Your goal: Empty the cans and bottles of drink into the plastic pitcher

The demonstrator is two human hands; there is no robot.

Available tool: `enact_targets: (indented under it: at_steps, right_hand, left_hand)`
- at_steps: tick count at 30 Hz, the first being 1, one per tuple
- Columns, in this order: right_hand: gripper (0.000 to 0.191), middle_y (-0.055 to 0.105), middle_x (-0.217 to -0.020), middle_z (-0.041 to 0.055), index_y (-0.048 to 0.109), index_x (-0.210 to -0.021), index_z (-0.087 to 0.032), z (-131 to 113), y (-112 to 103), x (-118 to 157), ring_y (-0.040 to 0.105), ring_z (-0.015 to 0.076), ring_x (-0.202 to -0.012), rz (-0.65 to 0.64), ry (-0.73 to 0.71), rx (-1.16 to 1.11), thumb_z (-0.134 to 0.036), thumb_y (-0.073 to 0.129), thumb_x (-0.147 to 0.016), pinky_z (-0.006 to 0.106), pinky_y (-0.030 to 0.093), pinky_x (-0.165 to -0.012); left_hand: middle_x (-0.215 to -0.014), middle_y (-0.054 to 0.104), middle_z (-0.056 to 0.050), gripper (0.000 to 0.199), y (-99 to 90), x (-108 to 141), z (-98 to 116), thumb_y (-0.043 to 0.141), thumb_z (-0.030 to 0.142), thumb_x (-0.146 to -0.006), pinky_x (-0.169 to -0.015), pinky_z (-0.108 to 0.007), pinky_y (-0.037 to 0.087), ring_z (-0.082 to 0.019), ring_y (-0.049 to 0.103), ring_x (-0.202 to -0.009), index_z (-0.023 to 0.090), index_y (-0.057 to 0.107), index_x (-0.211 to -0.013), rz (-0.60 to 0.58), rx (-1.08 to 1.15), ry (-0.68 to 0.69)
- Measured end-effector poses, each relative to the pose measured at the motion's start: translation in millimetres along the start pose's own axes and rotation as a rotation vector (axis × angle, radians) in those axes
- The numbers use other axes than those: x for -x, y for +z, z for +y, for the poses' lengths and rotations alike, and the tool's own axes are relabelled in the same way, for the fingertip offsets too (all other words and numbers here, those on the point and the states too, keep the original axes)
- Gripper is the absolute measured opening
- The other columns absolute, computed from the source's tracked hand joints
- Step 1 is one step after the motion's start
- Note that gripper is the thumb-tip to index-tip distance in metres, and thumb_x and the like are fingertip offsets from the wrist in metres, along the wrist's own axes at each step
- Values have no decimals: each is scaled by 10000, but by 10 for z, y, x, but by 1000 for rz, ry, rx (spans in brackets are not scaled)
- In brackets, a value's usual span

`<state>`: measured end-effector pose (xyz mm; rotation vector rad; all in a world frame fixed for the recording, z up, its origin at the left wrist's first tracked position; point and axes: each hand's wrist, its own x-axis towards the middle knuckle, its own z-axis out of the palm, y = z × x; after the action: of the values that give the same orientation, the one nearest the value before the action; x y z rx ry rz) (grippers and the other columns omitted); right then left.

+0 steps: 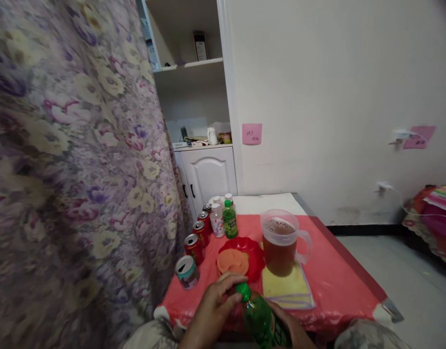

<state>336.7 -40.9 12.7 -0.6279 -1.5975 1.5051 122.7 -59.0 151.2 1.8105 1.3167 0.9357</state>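
A green plastic drink bottle [261, 317] tilts over the table's front edge, its top towards the left. My left hand [217, 308] has its fingers closed on the bottle's green cap [243, 291]. Around the bottle's body wraps my right hand [294, 327], partly hidden behind it. Just beyond the hands, an orange lid [230, 261] lies on a red scalloped plate [258, 257]. To the right, a clear plastic pitcher [280, 249] holds brown, foamy liquid and stands on a folded yellow cloth [288, 288].
Opened drink cans [194, 248] line the table's left side, with a grey-teal can [187, 272] nearest. Behind them stand clear bottles [217, 222] and another green bottle [230, 222]. A red cover [339, 281] drapes the table. A floral curtain [99, 169] hangs close on the left.
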Motion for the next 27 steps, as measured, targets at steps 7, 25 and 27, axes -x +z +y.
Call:
enact_targets:
  at_steps: [7,25,27]
  right_hand:
    - [997,610,-1369,149,560,-1385,-212,-35,17,-1,494,379,-1325,-9,-4,-5,-682,804,-541,481,332,-1136]
    - [995,567,-1430,149,553,-1390,-217,40,-2,15,450,378,-1370,-1,3,-28,-666,811,-540,471,342,-1136]
    - [998,571,-1425,148,552,-1391,-215,33,2,26,452,378,-1368,10,5,-29,-669,810,-540,471,331,-1143]
  left_hand:
    - [-1043,732,-84,374,66,-15,53,657,372,-766,-857,-350,492,-241,638,-959,204,705,-1097,103,-37,-101]
    - [-1150,723,-81,355,66,-7,33,678,282,-707,-963,-371,455,-264,611,-1108,234,731,-1054,60,121,-31]
    - [-1223,696,-91,423,58,-5,22,698,291,-692,-968,-376,452,-270,597,-1126,238,714,-1112,86,112,-55]
